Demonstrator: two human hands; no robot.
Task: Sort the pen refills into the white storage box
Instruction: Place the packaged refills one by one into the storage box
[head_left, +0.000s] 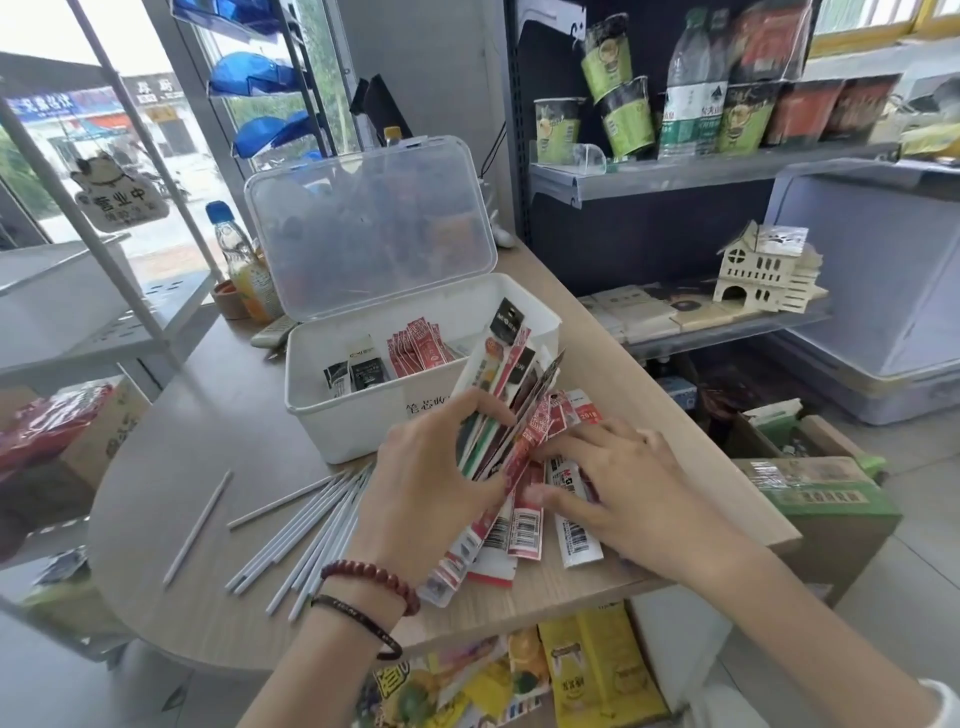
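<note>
bare desk (208, 395) lies open at the near left. loose white refills (306, 525) clutter the middle. the box (353, 431) stands open on top, its raised lid (369, 223) walling the far side.

A single head-worn wide-angle view looks forward and down, close over the wooden table (208, 441).

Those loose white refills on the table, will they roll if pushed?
Probably: the refills are thin round sticks lying loose on the smooth table, so they likely roll. They look light and stiff, all lying straight.
</note>
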